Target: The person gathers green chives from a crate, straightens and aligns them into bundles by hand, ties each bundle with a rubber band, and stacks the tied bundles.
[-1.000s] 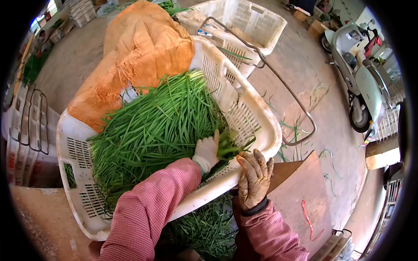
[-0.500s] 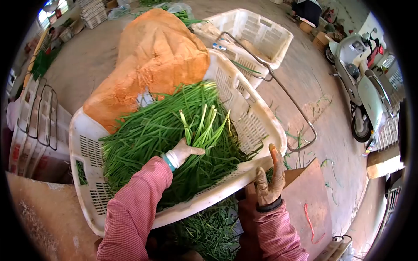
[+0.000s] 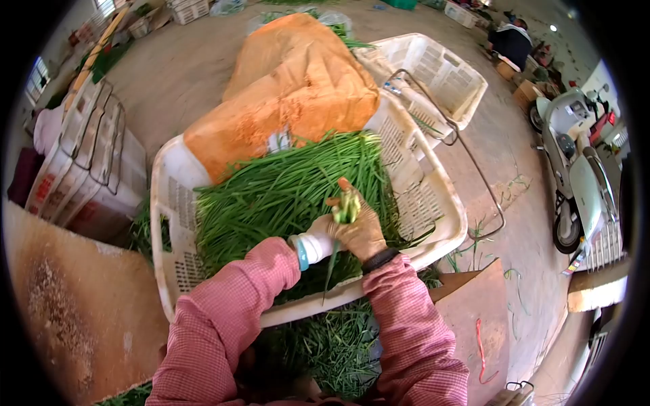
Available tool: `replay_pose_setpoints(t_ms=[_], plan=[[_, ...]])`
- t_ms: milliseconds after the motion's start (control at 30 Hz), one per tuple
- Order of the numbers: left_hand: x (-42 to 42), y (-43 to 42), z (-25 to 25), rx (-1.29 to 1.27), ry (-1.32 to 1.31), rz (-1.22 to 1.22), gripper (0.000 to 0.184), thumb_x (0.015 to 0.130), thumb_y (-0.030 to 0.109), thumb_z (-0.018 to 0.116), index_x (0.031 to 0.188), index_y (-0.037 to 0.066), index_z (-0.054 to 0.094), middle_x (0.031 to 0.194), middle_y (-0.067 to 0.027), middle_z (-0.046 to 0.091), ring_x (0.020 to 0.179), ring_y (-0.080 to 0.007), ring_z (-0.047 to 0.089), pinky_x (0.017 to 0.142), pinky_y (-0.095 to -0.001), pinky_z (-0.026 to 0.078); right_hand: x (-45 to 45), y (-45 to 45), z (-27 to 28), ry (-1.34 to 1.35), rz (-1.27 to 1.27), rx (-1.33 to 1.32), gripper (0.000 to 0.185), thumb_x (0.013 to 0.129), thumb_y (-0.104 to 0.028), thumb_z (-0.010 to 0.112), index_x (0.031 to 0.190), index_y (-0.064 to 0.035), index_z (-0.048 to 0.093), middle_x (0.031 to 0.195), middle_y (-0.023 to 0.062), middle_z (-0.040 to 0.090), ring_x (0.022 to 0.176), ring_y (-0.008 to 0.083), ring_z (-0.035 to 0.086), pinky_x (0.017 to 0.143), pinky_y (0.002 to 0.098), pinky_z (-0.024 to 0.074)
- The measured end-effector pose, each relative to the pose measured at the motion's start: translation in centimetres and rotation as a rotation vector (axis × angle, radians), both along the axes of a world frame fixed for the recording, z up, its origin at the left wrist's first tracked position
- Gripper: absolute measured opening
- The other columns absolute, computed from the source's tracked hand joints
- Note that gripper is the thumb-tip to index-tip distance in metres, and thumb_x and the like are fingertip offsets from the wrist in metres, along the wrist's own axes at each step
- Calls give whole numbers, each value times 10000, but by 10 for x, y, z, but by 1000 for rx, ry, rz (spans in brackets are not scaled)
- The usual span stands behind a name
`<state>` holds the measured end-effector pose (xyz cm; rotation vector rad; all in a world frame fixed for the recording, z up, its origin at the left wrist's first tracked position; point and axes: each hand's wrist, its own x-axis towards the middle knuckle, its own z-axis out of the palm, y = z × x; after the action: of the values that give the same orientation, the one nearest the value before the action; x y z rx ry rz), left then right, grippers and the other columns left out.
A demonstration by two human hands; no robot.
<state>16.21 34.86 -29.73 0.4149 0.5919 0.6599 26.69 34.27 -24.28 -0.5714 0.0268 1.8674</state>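
A white plastic crate (image 3: 452,215) holds a thick heap of long green garlic chives (image 3: 298,176). Over its near side my two gloved hands meet around a small bunch of chives (image 3: 347,208), pale stem ends pointing up and away. My right hand (image 3: 364,233), in a soiled glove, has its fingers wrapped round the stems. From the left, my left hand (image 3: 319,238), in a white glove with a teal band at the wrist, closes on the same bunch; its fingertips are partly hidden. One loose leaf (image 3: 332,265) hangs below the hands.
An orange cloth (image 3: 298,81) covers the crate's far side. Behind it stands another white crate (image 3: 467,81), with a bent metal rod (image 3: 484,172) alongside. Stacked crates (image 3: 88,169) are at left, a scooter (image 3: 575,162) at right. A person (image 3: 511,44) bends down far off.
My right hand has come from the crate's right rim to the bunch and closed round its stems. My left hand keeps hold of the bunch, drawn nearer me. The view has shifted.
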Motion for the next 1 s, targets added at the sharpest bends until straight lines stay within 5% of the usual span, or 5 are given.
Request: replay_pose_setpoints(t_ms=[167,233,500,700,1000], plan=[[-60,-3,68,1109,1067,-352,532,709,244,623,1179,76,438,1205,-125,442,1117,-267,406,932,-380,330,-14,-28,39,-2268,5,863,60,791,-73,531,754,-55,488,638,-5,421,577,77,396,515,183,366],[-114,-3,100,998,883,16,534,696,175,652,1180,73,450,1205,-102,461,1154,-230,392,968,-353,307,7,-20,35,-1389,-290,692,117,753,-27,529,696,-89,448,619,-18,402,576,85,409,511,203,362],[-214,-94,288,1158,441,691,523,815,264,514,1249,23,348,1184,-141,472,1147,-211,406,981,-335,265,19,-170,276,-964,-701,895,177,792,-200,570,859,-49,507,708,58,577,682,171,575,752,357,460],[-155,-197,323,1615,655,-23,1009,571,567,673,1295,6,250,1289,-164,342,1235,-278,258,1029,-377,149,-49,-230,253,-465,-205,647,160,758,-137,616,854,-46,527,689,52,557,635,152,545,624,286,455],[-165,-373,206,273,0,-431,847,652,173,708,1322,73,201,968,-121,592,629,-99,512,473,-180,388,-80,-279,178,-251,179,435,466,781,-310,593,1110,-7,462,995,110,568,845,201,552,746,324,458]])
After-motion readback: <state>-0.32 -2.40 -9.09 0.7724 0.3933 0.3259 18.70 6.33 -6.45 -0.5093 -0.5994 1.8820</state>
